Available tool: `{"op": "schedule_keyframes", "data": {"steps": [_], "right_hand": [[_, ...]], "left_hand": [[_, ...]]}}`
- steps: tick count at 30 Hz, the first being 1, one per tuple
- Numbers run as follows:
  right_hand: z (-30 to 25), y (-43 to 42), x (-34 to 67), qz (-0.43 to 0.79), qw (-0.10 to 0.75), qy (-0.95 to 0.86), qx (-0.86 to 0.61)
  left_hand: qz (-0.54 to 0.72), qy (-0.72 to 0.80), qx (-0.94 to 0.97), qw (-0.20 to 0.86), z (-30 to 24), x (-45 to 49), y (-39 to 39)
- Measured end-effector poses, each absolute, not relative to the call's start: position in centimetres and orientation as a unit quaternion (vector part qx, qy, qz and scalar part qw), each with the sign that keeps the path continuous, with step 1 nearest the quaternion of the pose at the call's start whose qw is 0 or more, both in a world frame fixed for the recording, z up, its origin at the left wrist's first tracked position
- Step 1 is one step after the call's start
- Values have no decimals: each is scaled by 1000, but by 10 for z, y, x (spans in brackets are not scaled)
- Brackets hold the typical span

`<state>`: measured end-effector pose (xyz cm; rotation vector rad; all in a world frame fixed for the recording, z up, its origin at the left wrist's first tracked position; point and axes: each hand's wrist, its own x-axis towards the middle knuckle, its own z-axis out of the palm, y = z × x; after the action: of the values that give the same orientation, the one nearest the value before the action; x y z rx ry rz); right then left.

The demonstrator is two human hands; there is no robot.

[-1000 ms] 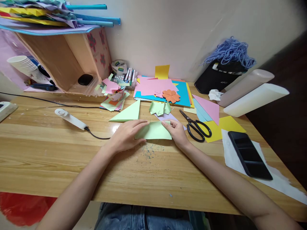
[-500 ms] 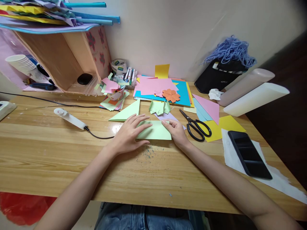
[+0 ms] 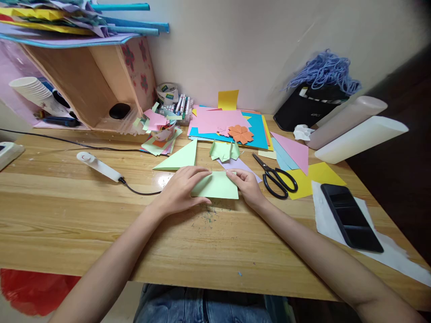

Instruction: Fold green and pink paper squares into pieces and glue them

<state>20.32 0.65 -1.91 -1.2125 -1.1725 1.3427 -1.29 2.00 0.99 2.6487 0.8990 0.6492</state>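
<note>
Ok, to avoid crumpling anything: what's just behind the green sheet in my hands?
Beyond the green sheet lie a purple paper and a folded green piece; anything the sheet covers can't be seen.

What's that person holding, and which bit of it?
Pale green paper, in the right hand, by its upper right corner. The left hand covers its left end; its grip is unclear.

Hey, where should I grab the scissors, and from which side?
Probably best by the black loops, coming from the near right: the scissors lie flat, loops toward you, blades pointing away and left. Your right hand, on the green paper, is nearest.
</note>
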Motion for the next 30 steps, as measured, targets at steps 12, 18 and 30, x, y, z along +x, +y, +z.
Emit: {"op": "schedule_keyframes", "data": {"steps": [12,18,30], "right_hand": [[-19,6,202,545,468,-494,-490],[-22,6,204,536,451,-526,-483],[-16,-1,215,173,472,-734,-456]], "left_hand": [[222,323,911,130,12,-13,19],[205,300,925,113,12,-16,22],[290,424,855,67,3,-19,24]]}}
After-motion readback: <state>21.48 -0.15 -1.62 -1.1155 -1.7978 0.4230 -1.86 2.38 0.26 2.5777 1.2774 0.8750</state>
